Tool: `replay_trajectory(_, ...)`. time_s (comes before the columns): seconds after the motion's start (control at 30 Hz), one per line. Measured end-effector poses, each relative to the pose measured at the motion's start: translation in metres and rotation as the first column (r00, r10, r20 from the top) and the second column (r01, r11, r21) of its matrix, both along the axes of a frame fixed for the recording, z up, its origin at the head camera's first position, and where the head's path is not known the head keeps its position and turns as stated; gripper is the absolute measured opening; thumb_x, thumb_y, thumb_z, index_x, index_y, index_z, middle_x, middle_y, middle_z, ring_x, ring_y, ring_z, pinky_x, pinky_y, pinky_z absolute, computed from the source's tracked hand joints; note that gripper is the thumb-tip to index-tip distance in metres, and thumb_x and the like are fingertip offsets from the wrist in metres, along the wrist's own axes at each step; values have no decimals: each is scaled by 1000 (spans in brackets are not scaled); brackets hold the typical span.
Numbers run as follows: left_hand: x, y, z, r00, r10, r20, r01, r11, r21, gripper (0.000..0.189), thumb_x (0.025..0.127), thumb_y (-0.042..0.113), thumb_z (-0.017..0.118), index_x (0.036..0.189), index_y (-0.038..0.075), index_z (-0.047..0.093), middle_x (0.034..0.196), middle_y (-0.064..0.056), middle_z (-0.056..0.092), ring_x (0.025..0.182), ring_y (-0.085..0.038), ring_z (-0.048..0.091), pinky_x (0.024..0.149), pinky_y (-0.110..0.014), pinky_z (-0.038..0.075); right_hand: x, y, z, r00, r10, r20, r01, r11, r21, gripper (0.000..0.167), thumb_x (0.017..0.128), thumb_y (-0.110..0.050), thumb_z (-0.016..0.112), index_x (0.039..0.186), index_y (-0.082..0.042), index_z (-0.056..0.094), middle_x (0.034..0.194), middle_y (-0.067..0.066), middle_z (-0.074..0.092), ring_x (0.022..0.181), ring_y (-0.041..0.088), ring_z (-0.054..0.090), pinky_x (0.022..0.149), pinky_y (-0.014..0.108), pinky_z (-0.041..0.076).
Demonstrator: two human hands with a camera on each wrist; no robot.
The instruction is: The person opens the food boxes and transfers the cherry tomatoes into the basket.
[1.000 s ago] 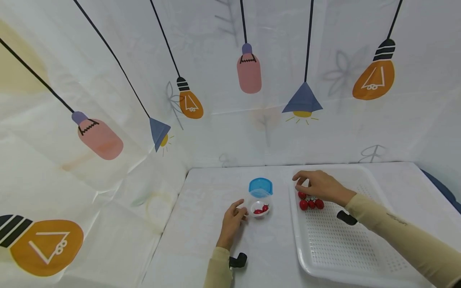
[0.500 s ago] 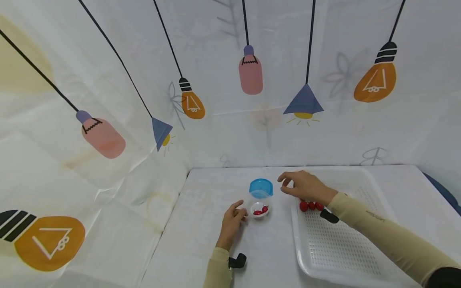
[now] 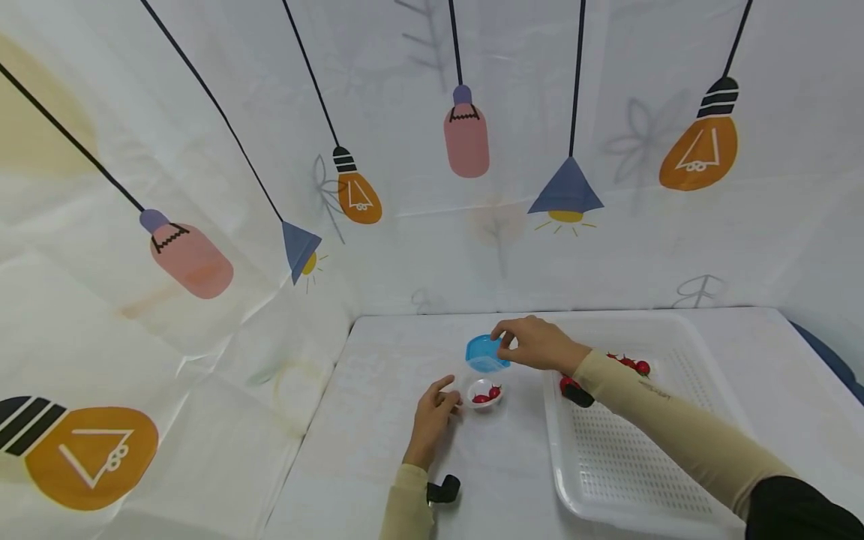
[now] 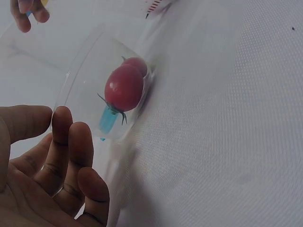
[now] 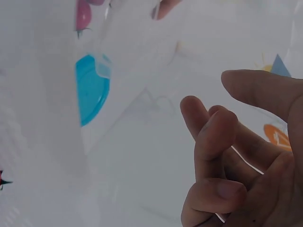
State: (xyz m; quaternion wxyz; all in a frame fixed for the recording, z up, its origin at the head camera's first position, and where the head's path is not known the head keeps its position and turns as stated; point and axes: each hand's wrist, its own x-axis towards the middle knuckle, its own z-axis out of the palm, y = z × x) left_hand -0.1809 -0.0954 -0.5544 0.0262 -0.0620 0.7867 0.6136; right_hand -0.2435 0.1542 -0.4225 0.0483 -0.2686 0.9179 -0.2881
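Note:
A small clear plastic cup (image 3: 484,405) stands on the table with two cherry tomatoes (image 4: 124,87) in it, green stems showing. My left hand (image 3: 432,424) is beside it on the left, pinching its rim between thumb and index finger in the left wrist view. Behind the cup lies a blue lid (image 3: 483,352). Over the lid's right edge hovers my right hand (image 3: 536,343). Its thumb and fingers (image 5: 215,135) are bent and apart in the right wrist view, nothing visible between them. Several more cherry tomatoes (image 3: 643,367) sit in the white tray, partly hidden by the right forearm.
The white perforated tray (image 3: 634,465) with raised rims takes up the right part of the white-covered table (image 3: 513,480). A white printed sheet (image 3: 418,255) with lamp drawings hangs behind and to the left.
My right hand has moved left from over the tomatoes in the tray to above the blue lid, uncovering some tomatoes. My left hand has stayed at the cup.

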Motion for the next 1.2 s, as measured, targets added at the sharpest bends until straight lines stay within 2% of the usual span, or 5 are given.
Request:
replay_trajectory(0.4,0,-3,-1,1000,-9,-5,9,1000,26,41,103,25,61,142,13,57,97,-6,71,85,-21,65,79,-36,49,-13,-33,-5,993,30,115,-29,999,-13,34,91,-26,72,120,-10,69,105,4,74,102,28,68,84,46,56)
replay_trajectory(0.63,-1,-4,-1,1000,-13,-19,14,999,38,40,102,22,60,141,11,58,93,-4,71,82,-19,66,75,-33,47,-18,-45,-21,984,25,178,-26,1000,3,36,91,-26,73,121,-7,69,105,5,74,99,26,68,82,44,55)
replay_trajectory(0.9,0,-4,-1,999,-16,-37,18,999,51,40,102,20,60,141,9,58,92,-5,71,81,-19,66,74,-33,47,-16,-57,-36,966,23,259,-49,994,97,30,89,-21,78,115,-8,72,100,1,72,90,16,68,77,37,56)
replay_trajectory(1.03,-1,-5,-2,999,-16,-41,18,999,48,40,102,20,60,140,9,58,92,-6,71,82,-20,66,73,-33,48,-12,-62,-42,962,10,272,-58,984,169,28,87,-20,80,113,-10,74,99,1,69,85,15,64,74,36,55)
replay_trajectory(1.2,-2,-4,-1,999,-22,-50,25,999,45,40,102,19,61,140,9,58,92,-5,72,82,-20,67,72,-33,47,-10,-67,-47,945,7,327,-80,975,209,26,85,-15,82,110,-10,76,99,1,68,81,16,61,72,35,54)
